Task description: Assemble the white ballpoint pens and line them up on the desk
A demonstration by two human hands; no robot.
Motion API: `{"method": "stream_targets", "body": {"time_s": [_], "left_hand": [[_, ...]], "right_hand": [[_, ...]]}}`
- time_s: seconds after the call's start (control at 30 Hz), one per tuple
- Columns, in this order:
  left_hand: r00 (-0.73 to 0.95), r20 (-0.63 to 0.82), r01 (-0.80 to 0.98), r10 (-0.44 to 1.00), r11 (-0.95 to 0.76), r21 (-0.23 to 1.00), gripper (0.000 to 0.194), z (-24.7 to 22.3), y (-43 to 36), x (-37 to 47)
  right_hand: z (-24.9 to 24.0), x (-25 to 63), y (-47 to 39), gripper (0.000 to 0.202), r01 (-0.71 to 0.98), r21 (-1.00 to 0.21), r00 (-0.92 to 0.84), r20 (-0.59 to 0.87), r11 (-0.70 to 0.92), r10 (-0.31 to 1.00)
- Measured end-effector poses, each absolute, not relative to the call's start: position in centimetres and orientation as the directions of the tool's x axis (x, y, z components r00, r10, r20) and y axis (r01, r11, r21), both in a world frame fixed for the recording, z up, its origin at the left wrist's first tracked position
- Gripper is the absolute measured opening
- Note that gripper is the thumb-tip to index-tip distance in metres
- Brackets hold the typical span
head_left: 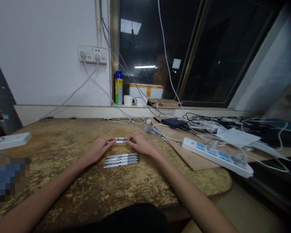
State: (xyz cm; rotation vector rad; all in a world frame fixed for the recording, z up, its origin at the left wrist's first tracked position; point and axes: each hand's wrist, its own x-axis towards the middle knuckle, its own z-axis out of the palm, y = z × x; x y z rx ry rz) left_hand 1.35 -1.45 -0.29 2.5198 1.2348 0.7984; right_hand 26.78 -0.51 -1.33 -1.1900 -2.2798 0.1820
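Note:
My left hand (102, 147) and my right hand (138, 143) are closed on the two ends of a white and grey pen (120, 142), which lies crosswise between them low over the worn wooden table (87, 191). Just behind it is another pen (121, 138), also crosswise, its ends partly hidden by my fingers. Nearer to me, several similar pens (121, 160) lie side by side on the tabletop, their grey ends pointing right. Whether the held pen touches the table I cannot tell.
To the right, a white power strip (215, 157) with plugs rests across a brown board (184, 155). Tangled cables, a black box (174, 122) and papers (240, 136) lie behind it. On the sill stand a spray can (119, 89) and a white mug (129, 100). Another white power strip (12, 140) is at left.

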Motion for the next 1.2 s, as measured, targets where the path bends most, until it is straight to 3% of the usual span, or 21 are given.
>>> {"method": "stream_targets", "body": {"time_s": [0.13,0.4,0.57,0.7,0.87,1.07,1.2], "left_hand": [[0.494,0.374,0.634,0.785,-0.62,0.462,0.042,0.0,-1.4,1.3],[0.481,0.4,0.571,0.78,-0.625,0.532,0.044,-0.2,-1.0,1.2],[0.451,0.411,0.584,0.792,-0.61,0.535,0.048,-0.3,-0.7,1.1],[0.45,0.413,0.585,0.792,-0.611,0.534,0.048,-0.3,-0.8,1.1],[0.466,0.395,0.569,0.792,-0.61,0.552,0.044,0.2,-1.4,1.4],[0.533,0.413,0.524,0.739,-0.671,0.524,0.038,0.4,-1.7,1.6],[0.523,0.422,0.557,0.74,-0.672,0.489,0.04,0.2,-1.4,1.4]], "right_hand": [[-1.2,26.6,-0.6,0.014,0.651,-0.456,-0.419,0.451,0.607,0.788],[-1.0,25.7,-0.7,0.025,0.406,-0.663,-0.457,0.449,0.629,0.768],[-1.4,25.5,-0.1,0.016,0.322,-0.7,-0.383,0.519,0.637,0.764],[-1.4,25.4,-0.1,0.026,0.342,-0.721,-0.377,0.482,0.603,0.791],[-1.3,25.0,0.0,0.015,0.236,-0.76,-0.335,0.521,0.606,0.785],[-1.7,24.2,-0.2,0.02,0.151,-0.754,-0.397,0.545,0.639,0.738],[-1.8,24.2,-0.4,0.025,0.18,-0.783,-0.386,0.5,0.595,0.775]]}}
